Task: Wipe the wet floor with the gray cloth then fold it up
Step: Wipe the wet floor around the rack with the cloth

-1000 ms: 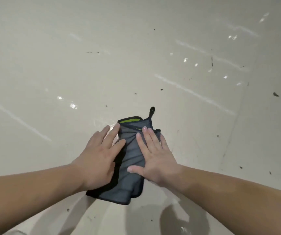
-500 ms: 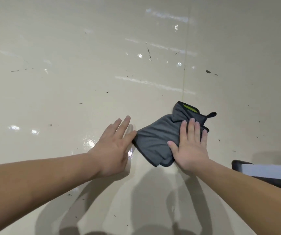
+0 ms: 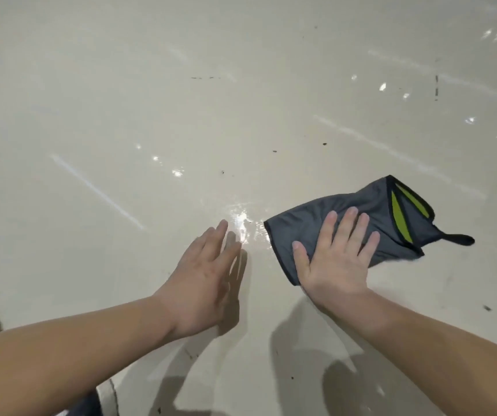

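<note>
R hand (image 3: 336,259): fingers flat, pressing gray cloth (image 3: 370,202). L hand (image 3: 202,283): fingers released; gap to cloth widened vs. 0.5 s ago. Wet patch (image 3: 241,220) exposed: wiping incomplete.

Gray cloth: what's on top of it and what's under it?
Right hand lies flat on the gray cloth, fingers straight. Under it is the floor; that patch is covered, so wetness there cannot be seen. Wet shine shows beside it.

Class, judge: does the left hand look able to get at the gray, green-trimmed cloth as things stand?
Probably yes: the open left hand is close beside the gray cloth, with only bare wet floor between them; the right hand presses just its near half.
</note>
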`<state>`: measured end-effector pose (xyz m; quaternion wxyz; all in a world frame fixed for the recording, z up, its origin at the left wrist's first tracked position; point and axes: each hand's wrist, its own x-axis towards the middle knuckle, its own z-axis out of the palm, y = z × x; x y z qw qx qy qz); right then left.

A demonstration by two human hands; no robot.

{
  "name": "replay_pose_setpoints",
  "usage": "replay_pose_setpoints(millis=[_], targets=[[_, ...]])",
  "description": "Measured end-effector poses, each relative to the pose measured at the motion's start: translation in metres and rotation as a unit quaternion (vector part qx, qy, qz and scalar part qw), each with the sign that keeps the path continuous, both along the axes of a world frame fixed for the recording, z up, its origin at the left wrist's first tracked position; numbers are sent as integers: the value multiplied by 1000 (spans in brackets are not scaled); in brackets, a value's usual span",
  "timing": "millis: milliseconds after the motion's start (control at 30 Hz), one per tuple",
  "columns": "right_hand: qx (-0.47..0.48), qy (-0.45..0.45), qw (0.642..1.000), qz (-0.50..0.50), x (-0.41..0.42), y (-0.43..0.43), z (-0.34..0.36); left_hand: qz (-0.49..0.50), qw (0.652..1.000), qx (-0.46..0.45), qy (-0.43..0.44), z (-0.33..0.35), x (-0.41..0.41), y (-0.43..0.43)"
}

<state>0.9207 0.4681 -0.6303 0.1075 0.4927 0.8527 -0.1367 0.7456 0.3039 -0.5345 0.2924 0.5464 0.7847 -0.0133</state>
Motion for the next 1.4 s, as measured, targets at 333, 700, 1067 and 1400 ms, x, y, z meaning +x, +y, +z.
replay_pose_setpoints(millis=[333,700,1067,1400], targets=[[-3,-15,987,161,-64,-38,4,159,983,-72,50,28,3,-87],[-37,-28,893,447,22,-168,11,51,997,51,-22,-55,-16,-136],[-62,-51,992,96,8,-120,85,-327,926,189,18,-82,43,-117],[-157,-224,941,197,-102,-111,126,-305,933,188,26,-108,-18,-95]])
